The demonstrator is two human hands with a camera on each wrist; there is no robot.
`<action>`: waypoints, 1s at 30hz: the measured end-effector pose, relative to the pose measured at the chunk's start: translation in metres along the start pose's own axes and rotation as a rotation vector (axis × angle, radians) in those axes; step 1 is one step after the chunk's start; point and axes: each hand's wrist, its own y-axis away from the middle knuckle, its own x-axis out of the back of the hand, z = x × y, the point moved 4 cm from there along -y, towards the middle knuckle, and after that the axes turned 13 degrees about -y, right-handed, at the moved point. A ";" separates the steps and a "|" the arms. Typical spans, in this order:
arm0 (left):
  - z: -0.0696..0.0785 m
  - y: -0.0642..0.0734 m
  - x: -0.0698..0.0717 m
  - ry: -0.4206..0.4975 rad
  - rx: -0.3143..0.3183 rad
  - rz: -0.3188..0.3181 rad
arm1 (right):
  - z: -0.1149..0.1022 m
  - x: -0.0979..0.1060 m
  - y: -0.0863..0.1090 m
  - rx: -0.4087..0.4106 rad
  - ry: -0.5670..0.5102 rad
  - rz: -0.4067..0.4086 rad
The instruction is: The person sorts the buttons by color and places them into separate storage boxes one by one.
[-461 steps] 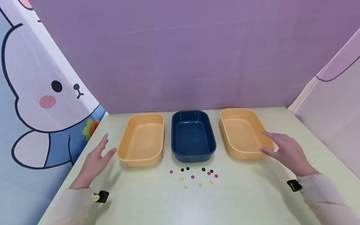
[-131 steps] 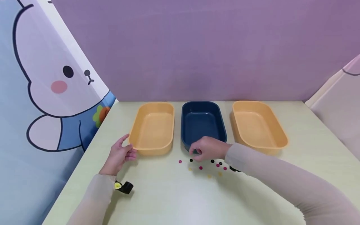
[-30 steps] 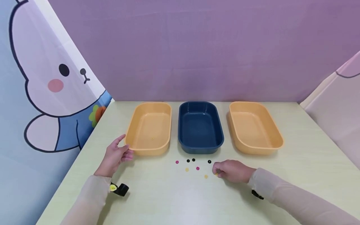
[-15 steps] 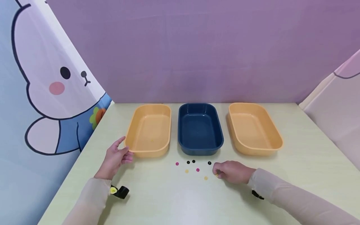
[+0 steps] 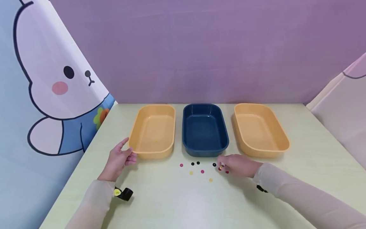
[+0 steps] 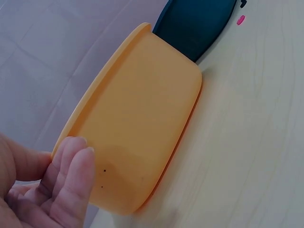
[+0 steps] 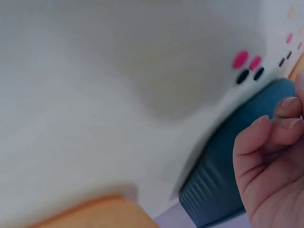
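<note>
My left hand (image 5: 115, 162) holds the near left corner of the left yellow-orange tray (image 5: 151, 154), thumb at the rim; its fingers show against the tray's outer wall in the left wrist view. A small yellow button (image 5: 156, 142) lies inside that tray. My right hand (image 5: 238, 165) pinches another yellow button (image 5: 221, 167) just in front of the dark blue tray (image 5: 205, 153). Below its fingertips are pink buttons (image 5: 227, 172), with a black button (image 5: 214, 164) beside them. Right wrist view: curled fingers (image 7: 254, 135) near the blue tray; the pinched button is out of sight.
Farther left on the table (image 5: 171, 203) lie two black buttons (image 5: 193, 163), pink buttons (image 5: 202, 171) and two yellow buttons (image 5: 210, 180). A second yellow-orange tray (image 5: 266, 152) stands to the right of the blue one. A purple cloth (image 5: 200, 51) hangs behind the trays.
My right hand has picked up the yellow button from the table and moved slightly away from me, toward the trays. Pink buttons it covered now show. My left hand stays on the left tray.
</note>
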 end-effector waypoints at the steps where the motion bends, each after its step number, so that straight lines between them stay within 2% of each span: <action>1: 0.000 0.000 0.000 0.001 -0.002 0.000 | -0.003 0.002 0.000 -0.026 -0.021 0.006; 5: 0.001 0.000 0.001 0.009 -0.012 -0.003 | -0.014 0.006 0.000 0.054 0.050 -0.010; 10: 0.000 0.001 0.003 0.009 -0.019 0.003 | -0.026 0.010 -0.005 0.093 0.084 -0.038; 13: 0.001 0.002 0.003 0.010 -0.024 0.009 | -0.038 0.014 -0.009 0.161 0.180 -0.037; 16: 0.002 0.002 0.002 0.010 -0.022 0.017 | -0.050 0.019 -0.014 0.195 0.252 -0.027; 19: 0.002 0.002 0.001 0.007 -0.018 0.020 | -0.061 0.023 -0.021 0.221 0.302 -0.025; 24: 0.002 0.001 0.001 -0.006 -0.010 0.018 | -0.084 0.025 -0.034 0.308 0.385 -0.009; 30: 0.001 0.001 0.002 -0.007 -0.001 0.020 | -0.117 0.026 -0.053 0.373 0.540 0.026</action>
